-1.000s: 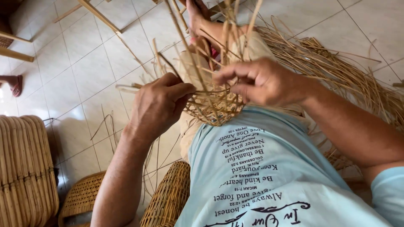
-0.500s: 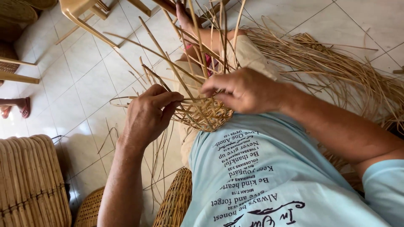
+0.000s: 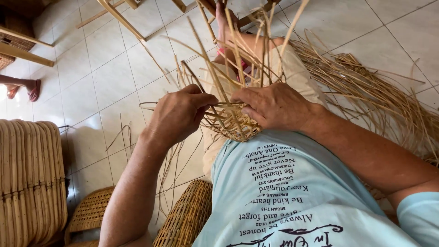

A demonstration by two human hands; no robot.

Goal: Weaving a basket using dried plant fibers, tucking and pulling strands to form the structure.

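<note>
A small half-woven rattan basket [image 3: 231, 124] rests against my lap, with long loose strands [image 3: 238, 55] sticking up from its rim. My left hand [image 3: 179, 114] pinches a thin strand at the basket's left edge. My right hand [image 3: 276, 106] lies over the basket's right rim, its fingers curled onto the weave. My knee and bare leg show behind the strands, partly hidden by them.
A heap of loose rattan strips [image 3: 370, 96] lies on the white tiled floor at the right. Finished woven baskets [image 3: 27, 178] stand at the lower left, another [image 3: 185, 217] beside my hip. Wooden chair legs [image 3: 119, 18] cross the top. Another person's foot [image 3: 33, 89] is at the far left.
The view has shifted slightly, so the basket and both hands sit lower in the picture. My left hand's fingers have closed onto a strand at the basket's left edge; my right hand stays on the rim.
</note>
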